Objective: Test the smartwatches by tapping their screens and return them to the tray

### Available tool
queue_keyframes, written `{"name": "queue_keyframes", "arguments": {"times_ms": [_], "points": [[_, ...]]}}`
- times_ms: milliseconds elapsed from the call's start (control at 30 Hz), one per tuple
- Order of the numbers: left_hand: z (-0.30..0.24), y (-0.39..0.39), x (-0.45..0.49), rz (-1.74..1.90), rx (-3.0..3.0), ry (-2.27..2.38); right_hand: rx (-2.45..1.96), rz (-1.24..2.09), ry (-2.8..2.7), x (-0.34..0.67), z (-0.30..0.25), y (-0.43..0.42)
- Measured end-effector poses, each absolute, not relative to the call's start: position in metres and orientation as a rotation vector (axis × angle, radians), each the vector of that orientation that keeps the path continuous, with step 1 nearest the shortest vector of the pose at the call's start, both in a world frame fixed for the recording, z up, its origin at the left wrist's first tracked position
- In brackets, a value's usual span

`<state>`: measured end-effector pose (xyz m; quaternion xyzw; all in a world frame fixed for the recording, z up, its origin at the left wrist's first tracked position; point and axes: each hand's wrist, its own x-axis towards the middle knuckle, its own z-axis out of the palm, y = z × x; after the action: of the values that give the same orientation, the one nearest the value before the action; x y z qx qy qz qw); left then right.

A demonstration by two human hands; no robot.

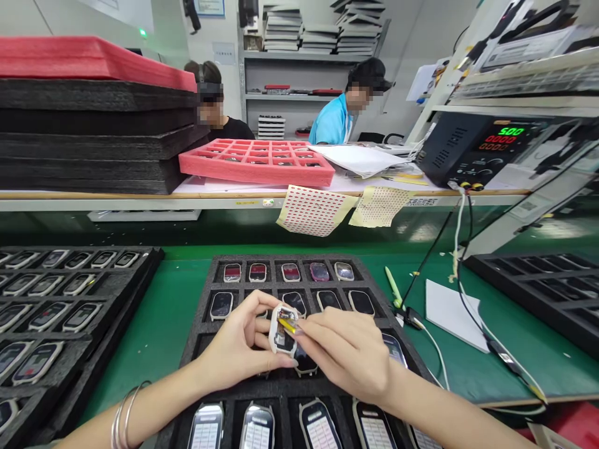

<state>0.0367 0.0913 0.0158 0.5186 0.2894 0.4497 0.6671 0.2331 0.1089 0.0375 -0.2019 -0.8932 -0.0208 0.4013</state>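
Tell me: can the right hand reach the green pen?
Probably yes: nothing tall stands between the right hand and the green pen, though that hand is busy at the watch case and cables lie close.

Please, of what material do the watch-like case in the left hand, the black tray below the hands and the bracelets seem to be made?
Watch-like case: pale and smooth; metal or plastic, the look cannot settle which.
Black tray: probably foam; matte, grainy surface with thick-walled pockets.
Bracelets: likely metal; thin, silver-coloured, with bright highlights.
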Motion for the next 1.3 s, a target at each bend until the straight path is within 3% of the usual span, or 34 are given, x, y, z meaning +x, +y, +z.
{"name": "queue_keyframes", "arguments": {"times_ms": [200, 433, 667, 900, 1133, 1300], "points": [[0.013, 0.087, 0.037, 1.094, 1.283, 0.773, -0.422, -0.519, -2.316, 0.229, 0.031, 0.095], [0.013, 0.086, 0.037, 1.135, 1.306, 0.790, -0.400, -0.569, -2.492, 0.225, 0.052, 0.084], [0.011, 0.084, 0.033, 1.176, 1.506, 0.732, -0.549, -0.117, -2.375, 0.228, 0.052, 0.088], [0.004, 0.082, 0.029, 1.153, 1.708, 0.579, -0.810, 0.703, -2.233, 0.226, 0.055, 0.089], [0.003, 0.080, 0.031, 1.076, 1.651, 0.527, -0.915, 0.993, -2.280, 0.227, 0.059, 0.099], [0.010, 0.083, 0.033, 1.048, 1.395, 0.663, -0.758, 0.870, -2.271, 0.232, 0.059, 0.102]]}}
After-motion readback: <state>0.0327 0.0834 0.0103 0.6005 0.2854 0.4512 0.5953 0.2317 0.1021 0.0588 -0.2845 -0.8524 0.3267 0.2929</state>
